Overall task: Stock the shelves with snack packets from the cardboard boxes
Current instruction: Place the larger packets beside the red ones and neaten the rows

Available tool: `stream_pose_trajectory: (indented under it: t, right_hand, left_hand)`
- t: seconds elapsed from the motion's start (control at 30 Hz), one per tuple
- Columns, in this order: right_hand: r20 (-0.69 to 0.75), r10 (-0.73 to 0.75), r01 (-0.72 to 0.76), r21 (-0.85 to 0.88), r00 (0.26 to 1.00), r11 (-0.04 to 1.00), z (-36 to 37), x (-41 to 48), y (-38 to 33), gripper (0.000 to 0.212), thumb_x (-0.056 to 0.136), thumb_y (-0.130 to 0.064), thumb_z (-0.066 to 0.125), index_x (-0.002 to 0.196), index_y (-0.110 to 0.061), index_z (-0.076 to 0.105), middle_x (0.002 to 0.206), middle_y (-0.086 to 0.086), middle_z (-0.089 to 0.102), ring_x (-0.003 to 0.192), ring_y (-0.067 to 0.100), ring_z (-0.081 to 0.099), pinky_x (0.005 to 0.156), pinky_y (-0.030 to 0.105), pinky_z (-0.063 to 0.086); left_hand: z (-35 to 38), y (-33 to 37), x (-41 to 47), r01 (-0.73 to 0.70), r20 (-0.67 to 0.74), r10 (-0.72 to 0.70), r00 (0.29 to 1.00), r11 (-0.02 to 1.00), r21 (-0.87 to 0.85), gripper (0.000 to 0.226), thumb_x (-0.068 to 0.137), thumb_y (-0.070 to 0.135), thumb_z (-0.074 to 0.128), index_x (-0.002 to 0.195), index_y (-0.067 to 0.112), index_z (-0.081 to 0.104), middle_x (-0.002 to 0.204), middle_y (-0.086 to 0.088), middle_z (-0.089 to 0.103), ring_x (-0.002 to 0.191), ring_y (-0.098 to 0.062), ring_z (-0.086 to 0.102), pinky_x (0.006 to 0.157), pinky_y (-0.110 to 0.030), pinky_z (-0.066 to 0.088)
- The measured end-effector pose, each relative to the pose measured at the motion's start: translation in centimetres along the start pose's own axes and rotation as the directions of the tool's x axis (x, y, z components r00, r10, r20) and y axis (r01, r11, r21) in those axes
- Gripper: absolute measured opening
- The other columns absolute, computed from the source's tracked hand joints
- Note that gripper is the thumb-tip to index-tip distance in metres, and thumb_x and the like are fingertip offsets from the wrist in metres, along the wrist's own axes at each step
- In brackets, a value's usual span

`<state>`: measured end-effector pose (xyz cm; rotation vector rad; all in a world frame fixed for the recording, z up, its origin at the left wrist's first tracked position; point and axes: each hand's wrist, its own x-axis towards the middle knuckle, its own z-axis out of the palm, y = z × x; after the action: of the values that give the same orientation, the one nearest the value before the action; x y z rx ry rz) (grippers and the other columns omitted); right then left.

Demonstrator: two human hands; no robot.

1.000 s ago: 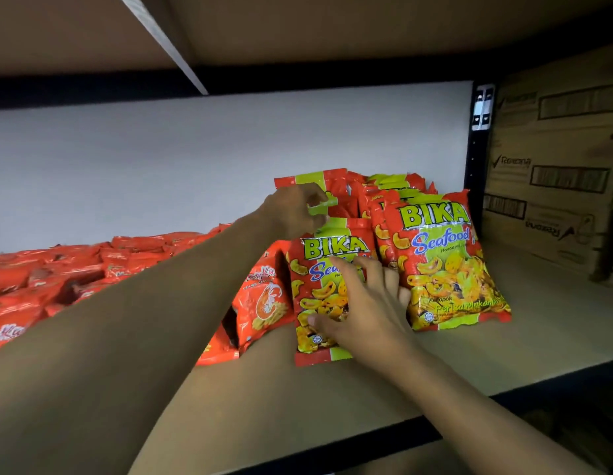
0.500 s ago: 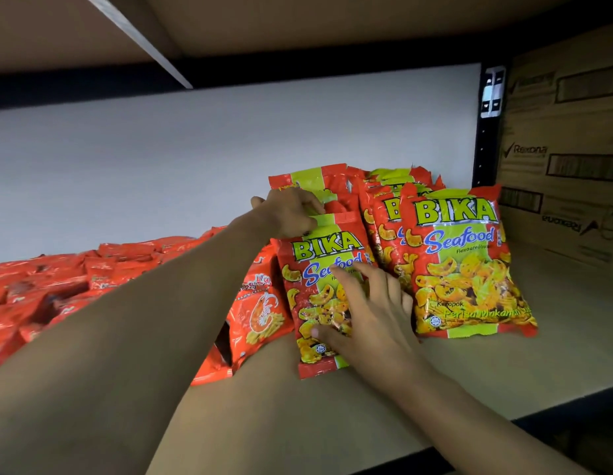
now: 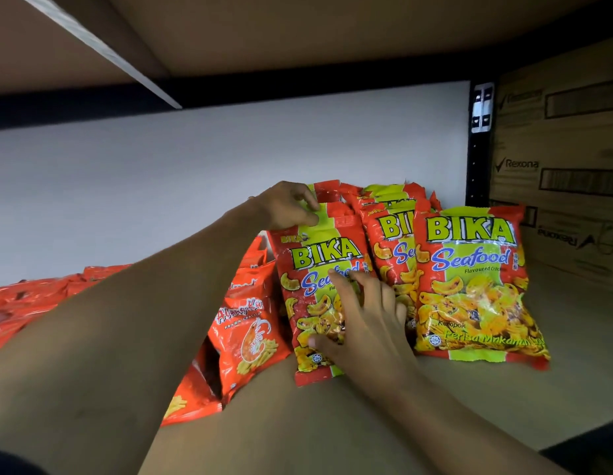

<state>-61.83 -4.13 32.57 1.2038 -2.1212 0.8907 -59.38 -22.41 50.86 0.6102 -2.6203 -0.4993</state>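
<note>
Red and green Bika Seafood snack packets stand in rows on the wooden shelf [image 3: 504, 399]. My left hand [image 3: 287, 205] pinches the top edge of the left front Bika packet [image 3: 308, 279], with further packets stacked behind it. My right hand [image 3: 363, 323] lies flat with spread fingers on that packet's lower front. To the right, another Bika packet [image 3: 473, 286] leans at the head of its own row. Orange prawn cracker packets [image 3: 246, 334] lean against the left side of the Bika row.
More red packets [image 3: 34, 299] lie along the shelf at the left, partly behind my left arm. Rexona cardboard boxes [image 3: 558, 166] stand beyond the black upright post [image 3: 478, 159] at the right. A white wall backs the shelf, and another shelf board hangs overhead.
My view has shifted closer and slightly left, so the packets look larger. Both hands stay on the same front Bika packet, which now stands a little more upright.
</note>
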Motion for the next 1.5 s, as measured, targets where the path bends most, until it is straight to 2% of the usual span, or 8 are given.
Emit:
stream_pose_trajectory:
  t: [0.17, 0.43, 0.63, 0.73, 0.97, 1.13, 1.33, 1.5]
  right_hand:
    - [0.005, -0.004, 0.004, 0.002, 1.000, 1.000, 0.3, 0.1, 0.3, 0.094, 0.067, -0.073, 0.070, 0.145, -0.035, 0.031, 0.139, 0.003, 0.043, 0.125, 0.026, 0.042, 0.093, 0.046, 0.042]
    - [-0.024, -0.022, 0.022, -0.017, 0.999, 1.000, 0.5, 0.1, 0.2, 0.094, 0.068, -0.072, 0.070, 0.146, -0.036, 0.031, 0.137, 0.004, 0.044, 0.123, 0.027, 0.043, 0.090, 0.047, 0.044]
    - [-0.073, -0.044, 0.040, -0.058, 0.996, 0.998, 0.5, 0.1, 0.2, 0.097, 0.065, -0.073, 0.073, 0.146, -0.036, 0.034, 0.134, 0.004, 0.045, 0.118, 0.024, 0.041, 0.084, 0.046, 0.047]
    - [-0.072, -0.050, 0.044, -0.085, 0.996, 0.995, 0.6, 0.2, 0.1, 0.097, 0.065, -0.075, 0.072, 0.147, -0.036, 0.035, 0.134, 0.004, 0.046, 0.118, 0.024, 0.041, 0.084, 0.045, 0.048]
    - [-0.036, -0.037, 0.034, -0.079, 0.999, 0.996, 1.6, 1.6, -0.3, 0.099, 0.066, -0.073, 0.072, 0.148, -0.034, 0.033, 0.134, 0.005, 0.050, 0.120, 0.025, 0.045, 0.085, 0.045, 0.048]
    - [-0.066, -0.042, 0.037, -0.067, 0.997, 0.997, 2.1, 1.7, 0.0, 0.098, 0.066, -0.073, 0.072, 0.147, -0.034, 0.032, 0.135, 0.004, 0.048, 0.120, 0.023, 0.043, 0.087, 0.043, 0.048]
    - [0.014, -0.034, 0.034, -0.018, 0.999, 0.999, 1.6, 1.7, -0.2, 0.092, 0.071, -0.067, 0.067, 0.147, -0.036, 0.026, 0.142, 0.002, 0.041, 0.129, 0.024, 0.038, 0.096, 0.045, 0.042]
    - [0.034, -0.016, 0.013, 0.100, 0.999, 0.995, -0.1, 1.6, -0.6, 0.075, 0.083, -0.063, 0.053, 0.148, -0.033, 0.029, 0.144, 0.001, 0.038, 0.134, 0.023, 0.032, 0.103, 0.044, 0.037]
  left_hand:
    - [-0.2, -0.6, 0.7, 0.017, 0.001, -0.017, 1.000, 0.998, -0.061, 0.021, 0.081, 0.024, 0.075, 0.098, 0.019, 0.063, 0.100, -0.003, 0.066, 0.081, -0.020, 0.061, 0.075, -0.036, 0.053]
    - [-0.3, -1.6, 1.3, 0.075, -0.157, -0.108, 0.982, 0.977, -0.201, 0.014, 0.093, 0.011, 0.057, 0.088, 0.024, 0.056, 0.083, -0.016, 0.057, 0.044, -0.014, 0.036, 0.042, -0.020, 0.028]
    - [-0.4, -0.9, 1.2, 0.092, -0.070, -0.101, 0.992, 0.988, -0.122, 0.024, 0.095, 0.003, 0.058, 0.098, 0.017, 0.076, 0.110, 0.000, 0.064, 0.097, -0.017, 0.057, 0.078, -0.027, 0.047]
    - [-0.7, -0.9, 1.1, 0.101, -0.119, -0.118, 0.986, 0.984, -0.144, 0.023, 0.096, 0.003, 0.057, 0.108, 0.011, 0.076, 0.108, 0.005, 0.061, 0.097, -0.011, 0.053, 0.082, -0.021, 0.043]
    - [-1.4, -1.5, 1.0, 0.056, -0.232, -0.112, 0.966, 0.971, -0.234, 0.026, 0.097, 0.002, 0.053, 0.104, 0.010, 0.077, 0.103, -0.007, 0.071, 0.078, -0.014, 0.058, 0.066, -0.020, 0.047]
    - [-0.6, -2.1, 1.4, 0.046, -0.271, -0.123, 0.955, 0.960, -0.276, 0.031, 0.097, -0.001, 0.049, 0.103, 0.013, 0.075, 0.063, 0.004, 0.055, 0.034, -0.002, 0.039, 0.039, -0.010, 0.029]
    - [-0.8, -1.2, 1.0, 0.093, -0.393, -0.095, 0.915, 0.995, -0.025, 0.023, 0.093, 0.027, 0.055, 0.082, 0.037, 0.072, 0.090, 0.017, 0.064, 0.091, -0.013, 0.053, 0.089, -0.037, 0.037]
    - [0.0, 2.2, -1.6, -0.038, -0.430, 0.072, 0.900, 0.995, 0.088, 0.014, 0.090, 0.028, 0.059, 0.091, 0.033, 0.072, 0.106, 0.017, 0.059, 0.101, -0.010, 0.052, 0.088, -0.036, 0.025]
